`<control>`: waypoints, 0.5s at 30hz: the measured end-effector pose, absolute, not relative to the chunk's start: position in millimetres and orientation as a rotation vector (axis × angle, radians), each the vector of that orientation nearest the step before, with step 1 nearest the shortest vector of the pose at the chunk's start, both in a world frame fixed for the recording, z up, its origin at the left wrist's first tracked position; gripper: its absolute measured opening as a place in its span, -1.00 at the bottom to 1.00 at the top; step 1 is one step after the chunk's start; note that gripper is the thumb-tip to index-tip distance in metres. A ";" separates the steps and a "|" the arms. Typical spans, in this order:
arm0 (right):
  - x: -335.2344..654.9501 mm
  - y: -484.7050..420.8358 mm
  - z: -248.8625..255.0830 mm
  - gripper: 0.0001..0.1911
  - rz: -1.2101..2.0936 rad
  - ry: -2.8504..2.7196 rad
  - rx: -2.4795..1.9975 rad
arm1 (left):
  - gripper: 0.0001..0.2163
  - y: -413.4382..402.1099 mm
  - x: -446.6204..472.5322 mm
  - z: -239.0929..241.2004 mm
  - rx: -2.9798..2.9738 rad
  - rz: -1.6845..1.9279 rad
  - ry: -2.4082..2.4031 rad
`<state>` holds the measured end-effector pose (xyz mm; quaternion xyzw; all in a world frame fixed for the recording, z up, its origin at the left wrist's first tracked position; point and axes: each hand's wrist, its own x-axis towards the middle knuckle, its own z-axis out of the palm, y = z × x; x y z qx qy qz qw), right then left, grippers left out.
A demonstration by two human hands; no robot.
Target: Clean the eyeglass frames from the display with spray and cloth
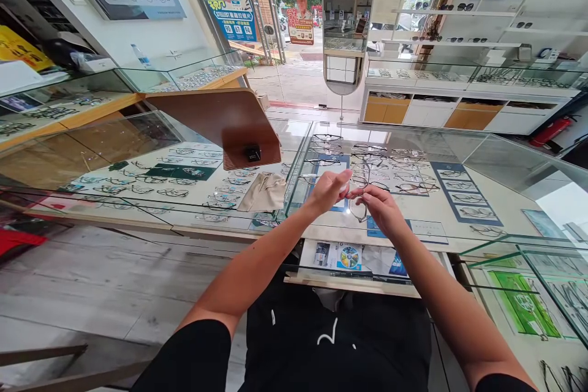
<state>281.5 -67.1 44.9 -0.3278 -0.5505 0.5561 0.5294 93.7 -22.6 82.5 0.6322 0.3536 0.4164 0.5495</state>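
Both my hands are raised over a glass display counter (pixel 459 153) and hold one pair of thin-framed glasses (pixel 359 208) between them. My left hand (pixel 329 190) pinches the upper part of the frame with closed fingers. My right hand (pixel 381 207) grips the frame from the right side, fingers curled. One lens hangs down between the two hands. Under the glass lie rows of other eyeglass frames (pixel 395 171) on a white tray.
A beige cleaning cloth (pixel 264 192) lies on the counter at the left. A brown mirror back (pixel 220 122) stands behind it. Glass cases (pixel 542 275) flank me on the right. Leaflets (pixel 349 256) lie on the shelf below. Wall shelves with glasses (pixel 459 37) stand at the far right.
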 end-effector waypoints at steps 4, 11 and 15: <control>282.2 -68.1 45.5 -0.68 1.345 -1.323 -0.767 | -0.27 -21.0 94.5 83.6 1.486 0.962 0.850; 281.9 -67.8 48.7 -0.64 1.358 -1.249 -0.785 | -0.25 -30.5 86.6 85.3 1.539 0.954 0.856; 283.3 -66.4 52.9 -0.60 1.378 -1.150 -0.797 | -0.26 -43.6 80.7 74.5 1.623 0.856 0.888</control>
